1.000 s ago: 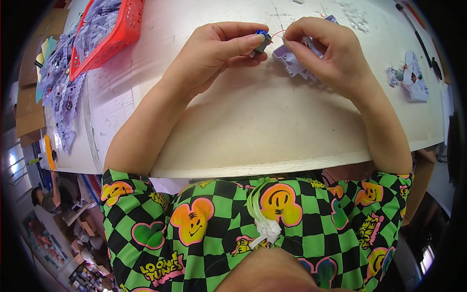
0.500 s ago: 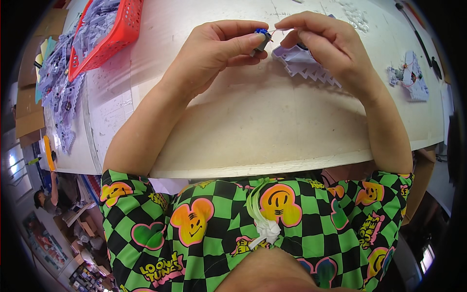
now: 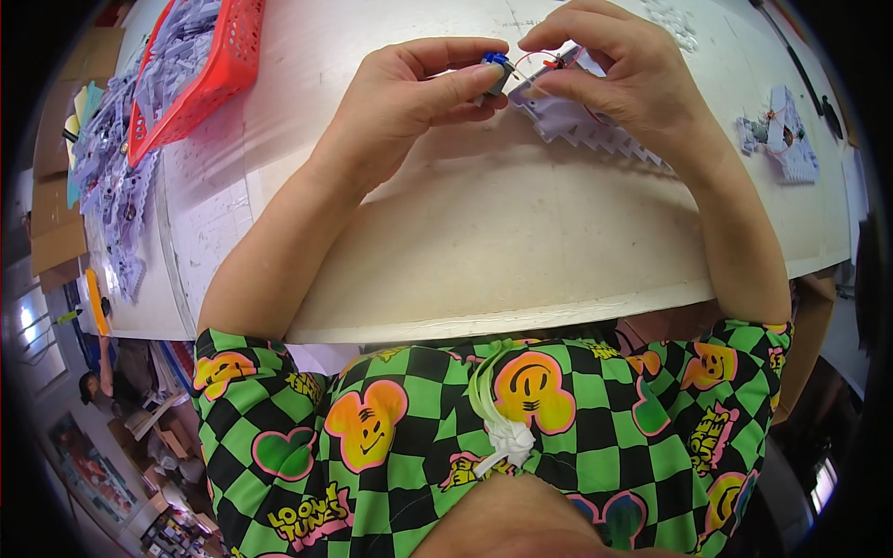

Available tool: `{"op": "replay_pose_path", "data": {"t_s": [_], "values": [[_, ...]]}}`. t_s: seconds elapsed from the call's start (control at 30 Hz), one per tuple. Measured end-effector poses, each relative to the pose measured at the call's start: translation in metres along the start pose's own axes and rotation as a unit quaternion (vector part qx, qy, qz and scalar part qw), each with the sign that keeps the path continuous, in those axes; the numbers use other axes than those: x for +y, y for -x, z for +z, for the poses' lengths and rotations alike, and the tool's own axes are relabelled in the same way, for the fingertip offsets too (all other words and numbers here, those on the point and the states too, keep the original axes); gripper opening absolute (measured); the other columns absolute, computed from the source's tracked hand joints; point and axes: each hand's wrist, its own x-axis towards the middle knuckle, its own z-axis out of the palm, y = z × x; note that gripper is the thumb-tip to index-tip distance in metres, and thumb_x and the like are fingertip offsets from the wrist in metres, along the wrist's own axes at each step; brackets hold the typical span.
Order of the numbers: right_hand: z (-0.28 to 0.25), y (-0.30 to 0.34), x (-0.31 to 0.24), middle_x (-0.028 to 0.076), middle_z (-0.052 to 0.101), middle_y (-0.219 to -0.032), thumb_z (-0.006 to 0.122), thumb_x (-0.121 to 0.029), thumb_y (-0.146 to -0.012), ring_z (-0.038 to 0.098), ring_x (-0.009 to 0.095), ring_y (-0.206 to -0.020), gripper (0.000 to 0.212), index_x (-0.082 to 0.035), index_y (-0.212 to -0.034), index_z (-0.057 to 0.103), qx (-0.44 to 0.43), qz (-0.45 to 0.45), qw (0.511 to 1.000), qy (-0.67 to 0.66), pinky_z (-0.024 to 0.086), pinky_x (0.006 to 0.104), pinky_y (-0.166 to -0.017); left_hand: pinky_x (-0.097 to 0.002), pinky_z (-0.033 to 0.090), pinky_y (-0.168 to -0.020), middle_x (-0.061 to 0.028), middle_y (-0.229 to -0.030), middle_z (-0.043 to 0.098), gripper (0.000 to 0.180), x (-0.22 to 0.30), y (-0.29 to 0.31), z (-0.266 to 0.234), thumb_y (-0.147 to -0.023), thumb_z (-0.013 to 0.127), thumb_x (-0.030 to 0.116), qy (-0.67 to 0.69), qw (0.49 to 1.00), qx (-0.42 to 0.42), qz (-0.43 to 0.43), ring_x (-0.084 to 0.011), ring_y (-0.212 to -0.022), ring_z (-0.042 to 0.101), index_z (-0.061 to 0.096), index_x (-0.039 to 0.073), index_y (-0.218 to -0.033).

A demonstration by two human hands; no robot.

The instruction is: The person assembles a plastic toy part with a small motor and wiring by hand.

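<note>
My left hand is closed on a small motor, pinching its grey metal body between thumb and fingers; its blue end cap faces away from me. Thin red and pale wires run from the motor toward my right hand. That hand's thumb and index finger are parted around the wires, while its other fingers are partly hidden. Beneath it lies a pale lavender plastic part with a toothed edge. A small red-and-black piece shows between my right fingers and thumb.
A red perforated basket of pale plastic parts stands at the left, beside a heap of similar parts. A wired plastic assembly lies at the right. Small clear pieces are scattered at the back. Another person is far left.
My right thumb and index finger have spread apart from their pinch near the wires. The red-and-black piece has come into view. My left hand still holds the motor, almost unmoved.
</note>
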Motion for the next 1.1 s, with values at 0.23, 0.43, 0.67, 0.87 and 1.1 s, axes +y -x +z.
{"op": "replay_pose_path", "data": {"t_s": [0.23, 0.43, 0.67, 0.87, 1.1], "values": [[0.005, 0.001, 0.001, 0.009, 0.064, -0.082, 0.075, -0.010, -0.070, 0.064, 0.021, -0.072, 0.021, -0.004, -0.087, 0.066, -0.007, -0.015, 1.000, -0.012, 0.051, 0.0285, -0.062, -0.0322, 0.052, -0.086, -0.0091, -0.103, 0.065, 0.036, 0.001, 0.001, 0.006, -0.088, 0.063, 0.016, -0.011, 1.000, -0.013, -0.005, -0.0158, -0.092, 0.064, 0.057, -0.002, -0.119], [0.007, 0.002, 0.003, 0.009, 0.064, -0.082, 0.073, -0.008, -0.071, 0.064, 0.021, -0.072, 0.017, -0.004, -0.087, 0.066, -0.009, -0.001, 0.999, -0.032, 0.050, 0.0286, -0.062, -0.0330, 0.054, -0.087, -0.0111, -0.103, 0.065, 0.037, 0.002, 0.001, 0.003, -0.088, 0.063, 0.016, -0.018, 1.000, -0.022, -0.005, -0.0180, -0.092, 0.064, 0.056, -0.004, -0.118], [0.019, 0.008, 0.028, -0.001, 0.063, -0.079, 0.063, -0.009, -0.086, 0.054, 0.004, -0.070, 0.013, -0.003, -0.096, 0.068, -0.045, 0.092, 0.970, -0.220, 0.043, 0.0186, -0.063, -0.0333, 0.055, -0.086, -0.0136, -0.104, 0.064, 0.038, 0.004, 0.003, 0.003, -0.088, 0.062, 0.015, 0.008, 0.999, -0.037, -0.030, -0.0207, -0.094, 0.064, 0.055, -0.005, -0.119], [0.013, 0.004, 0.032, 0.002, 0.066, -0.086, 0.060, -0.010, -0.089, 0.059, 0.008, -0.079, 0.016, -0.001, -0.099, 0.067, -0.055, 0.077, 0.969, -0.226, 0.047, 0.0208, -0.071, -0.0271, 0.056, -0.083, -0.0151, -0.110, 0.061, 0.042, 0.003, 0.000, -0.002, -0.090, 0.059, 0.013, 0.107, 0.990, -0.064, -0.065, -0.0211, -0.095, 0.064, 0.049, -0.008, -0.124], [0.012, 0.002, 0.028, 0.002, 0.066, -0.087, 0.060, -0.008, -0.088, 0.060, 0.007, -0.080, 0.017, -0.001, -0.102, 0.067, -0.072, 0.108, 0.964, -0.231, 0.048, 0.0204, -0.073, -0.0233, 0.057, -0.079, -0.0153, -0.108, 0.061, 0.038, 0.003, 0.000, -0.002, -0.093, 0.054, 0.012, 0.123, 0.989, -0.046, -0.073, -0.0204, -0.092, 0.065, 0.048, -0.010, -0.123]]}}
